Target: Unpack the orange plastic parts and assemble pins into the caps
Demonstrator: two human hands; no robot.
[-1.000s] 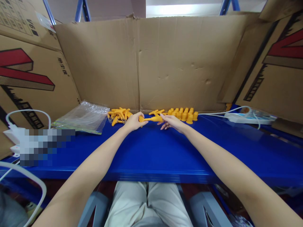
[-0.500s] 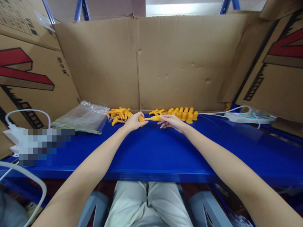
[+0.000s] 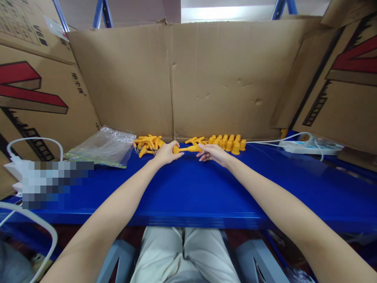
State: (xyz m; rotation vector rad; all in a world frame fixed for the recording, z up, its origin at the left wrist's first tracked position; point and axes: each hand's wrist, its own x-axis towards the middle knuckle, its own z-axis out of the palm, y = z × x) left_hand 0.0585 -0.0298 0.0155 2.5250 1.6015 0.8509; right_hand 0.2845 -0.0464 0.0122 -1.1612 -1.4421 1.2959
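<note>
Both my hands meet at the far middle of the blue table point(image 3: 191, 188). My left hand point(image 3: 166, 152) is closed round the left end of a long orange plastic part point(image 3: 187, 149). My right hand point(image 3: 212, 152) pinches the part's right end with its fingertips. The part lies level between the two hands, just above the table. Behind my left hand sits a heap of orange T-shaped pieces point(image 3: 148, 143) with small chains. Behind my right hand stands a row of orange caps point(image 3: 228, 142).
A clear plastic bag point(image 3: 103, 146) lies at the left. Cardboard walls point(image 3: 206, 78) close in the back and sides. A white power strip point(image 3: 309, 147) with cables rests at the right, and white cables point(image 3: 32, 149) loop at the left edge.
</note>
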